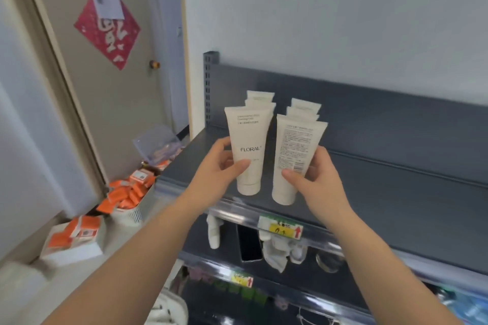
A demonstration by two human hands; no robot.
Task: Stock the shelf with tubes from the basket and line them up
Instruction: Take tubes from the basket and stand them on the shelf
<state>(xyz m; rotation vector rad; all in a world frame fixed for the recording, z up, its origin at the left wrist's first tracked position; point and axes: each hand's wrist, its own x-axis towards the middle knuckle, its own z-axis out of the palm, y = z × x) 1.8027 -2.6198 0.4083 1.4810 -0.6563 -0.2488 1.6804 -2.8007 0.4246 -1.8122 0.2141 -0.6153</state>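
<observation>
Lay nearest, on the lower level under the shelf lip: a dark flat slab [249,243] beside crumpled white cloth [274,250], both blurred. Carried a yellow price tag [281,227] on the front strip just above.

Gripped the FLORAL tube [249,140] in the left hand [224,163], thumb across its front, fingers curled behind. Gripped the second tube [293,155] in the right hand [314,177] the same way, thumb low on the printed back with its barcode facing out.

Had both tubes cap-down, near each other but apart, at the front edge of the dark grey shelf [396,179]; could not tell whether the caps touched the board.

Stood behind them in two lines, upright and close-packed: a left row [260,97] and a right row [305,105] of two white tubes each.

Farther left, down on the floor, had orange packets [126,192] heaped in a white bin [130,216]. Hung beyond that, on the door, a red paper diamond [108,31].
</observation>
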